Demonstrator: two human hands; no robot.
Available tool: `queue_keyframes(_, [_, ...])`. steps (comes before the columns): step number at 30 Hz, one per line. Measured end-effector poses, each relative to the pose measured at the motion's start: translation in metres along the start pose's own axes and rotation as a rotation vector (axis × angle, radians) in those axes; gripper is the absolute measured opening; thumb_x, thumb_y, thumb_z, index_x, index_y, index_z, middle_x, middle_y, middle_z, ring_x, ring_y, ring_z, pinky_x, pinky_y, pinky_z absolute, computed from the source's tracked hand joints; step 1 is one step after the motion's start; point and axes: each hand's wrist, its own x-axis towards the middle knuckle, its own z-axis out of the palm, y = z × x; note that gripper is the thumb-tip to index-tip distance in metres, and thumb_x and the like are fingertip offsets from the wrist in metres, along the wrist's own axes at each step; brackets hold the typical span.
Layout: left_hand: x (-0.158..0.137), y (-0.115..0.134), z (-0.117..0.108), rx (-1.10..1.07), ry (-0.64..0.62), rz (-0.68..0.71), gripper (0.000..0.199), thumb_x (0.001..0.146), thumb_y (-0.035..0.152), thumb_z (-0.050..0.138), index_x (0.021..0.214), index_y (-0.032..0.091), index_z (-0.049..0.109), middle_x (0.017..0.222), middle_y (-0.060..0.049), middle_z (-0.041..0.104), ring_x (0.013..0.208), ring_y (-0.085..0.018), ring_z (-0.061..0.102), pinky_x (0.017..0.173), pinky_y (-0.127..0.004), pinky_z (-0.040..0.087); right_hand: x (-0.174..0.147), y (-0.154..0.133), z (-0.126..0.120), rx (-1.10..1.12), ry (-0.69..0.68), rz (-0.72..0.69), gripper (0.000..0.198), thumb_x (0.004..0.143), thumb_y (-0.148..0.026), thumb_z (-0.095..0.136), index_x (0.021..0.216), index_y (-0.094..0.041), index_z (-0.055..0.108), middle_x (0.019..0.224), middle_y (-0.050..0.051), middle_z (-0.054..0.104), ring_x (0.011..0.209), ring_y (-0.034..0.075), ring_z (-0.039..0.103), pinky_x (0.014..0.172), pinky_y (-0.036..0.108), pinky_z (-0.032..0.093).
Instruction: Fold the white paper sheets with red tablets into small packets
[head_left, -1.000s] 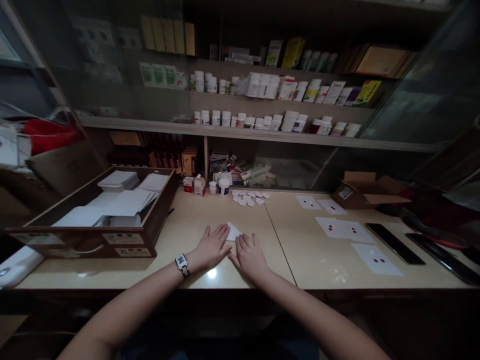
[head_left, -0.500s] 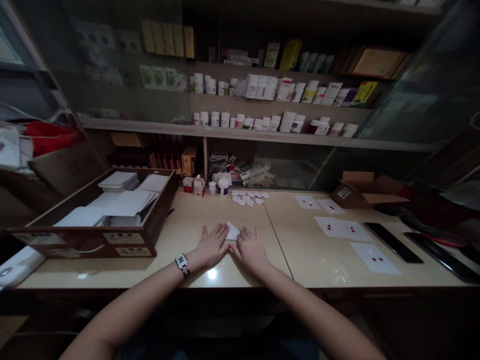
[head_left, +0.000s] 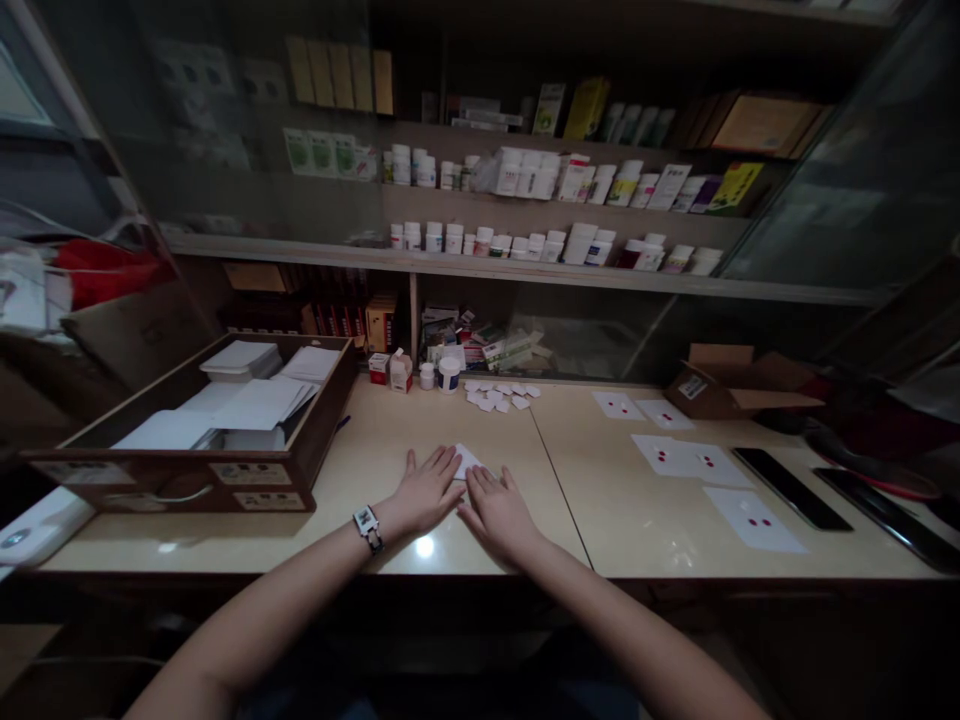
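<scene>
A folded piece of white paper (head_left: 466, 460) lies on the tabletop between my hands, partly covered by my fingers. My left hand (head_left: 429, 492), with a watch (head_left: 367, 526) on its wrist, lies flat with fingers stretched over the paper's left side. My right hand (head_left: 498, 508) rests on the paper's right side, fingers extended and lying flat. Farther back sits a group of small folded white paper packets (head_left: 498, 395). To the right, several paper sheets (head_left: 757, 540) lie spread out with dark red and white pills on them.
A wooden drawer (head_left: 300, 480) holding stacks of white paper stands at the left. White bottles (head_left: 448, 374) and small boxes (head_left: 401, 370) stand at the back. A black phone (head_left: 791, 488) and an open cardboard box (head_left: 720, 385) are at the right. Shelves of medicine rise behind.
My right hand's fingers have gone from curled to stretched out flat on the paper. My left hand has stayed almost in place. The view has shifted very slightly.
</scene>
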Motion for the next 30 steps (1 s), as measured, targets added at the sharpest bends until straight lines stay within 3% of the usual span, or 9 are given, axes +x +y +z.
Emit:
queue_keyframes(4, [0.002,0.002,-0.003,0.013,0.017,-0.024,0.058,0.095,0.048,0.022,0.145,0.02,0.024,0.153,-0.013,0.02,0.14,-0.032,0.014,0.104,-0.068,0.012,-0.001,0.006,-0.003,-0.009,0.042,-0.015,0.044,0.092,-0.036,0.044,0.127,-0.011,0.052,0.126,0.019,0.057,0.121,0.028,0.049,0.107,0.053,0.019])
queue_keyframes(8, [0.0,0.01,-0.012,0.071,0.17,0.038,0.048,0.094,0.035,0.032,0.14,0.019,0.035,0.149,-0.014,0.028,0.136,-0.033,0.022,0.105,-0.062,0.017,0.001,0.008,-0.009,-0.018,0.047,-0.024,0.034,0.091,-0.035,0.048,0.114,-0.013,0.06,0.116,0.016,0.062,0.11,0.026,0.054,0.102,0.048,0.026])
queue_keyframes(11, [-0.004,0.02,-0.017,0.082,0.218,0.105,0.033,0.091,0.02,0.035,0.119,0.016,0.053,0.125,-0.016,0.05,0.114,-0.028,0.044,0.098,-0.047,0.034,0.003,0.007,-0.011,-0.033,0.045,-0.023,0.032,0.09,-0.036,0.049,0.109,-0.014,0.061,0.109,0.014,0.064,0.103,0.025,0.055,0.101,0.046,0.027])
queue_keyframes(13, [-0.006,0.025,-0.017,0.071,0.198,0.106,0.026,0.089,0.019,0.039,0.108,0.016,0.056,0.108,-0.013,0.056,0.099,-0.025,0.049,0.088,-0.04,0.041,0.004,0.007,-0.01,-0.037,0.048,-0.018,0.032,0.09,-0.036,0.048,0.11,-0.014,0.061,0.106,0.014,0.064,0.102,0.025,0.055,0.101,0.046,0.026])
queue_keyframes(24, [-0.005,0.023,-0.015,0.117,0.181,0.128,0.032,0.09,0.026,0.038,0.115,0.015,0.056,0.104,-0.013,0.056,0.098,-0.026,0.047,0.086,-0.04,0.036,0.002,0.009,-0.012,-0.021,0.049,-0.008,0.029,0.09,-0.036,0.049,0.102,-0.015,0.063,0.099,0.011,0.062,0.096,0.023,0.053,0.096,0.04,0.031])
queue_keyframes(30, [-0.004,0.021,-0.017,0.083,0.167,0.126,0.029,0.09,0.025,0.036,0.11,0.017,0.056,0.101,-0.011,0.059,0.096,-0.025,0.05,0.088,-0.04,0.036,0.003,0.015,-0.01,0.037,0.059,-0.086,0.027,0.09,-0.034,0.05,0.105,-0.016,0.063,0.11,0.012,0.06,0.111,0.024,0.047,0.101,0.041,0.027])
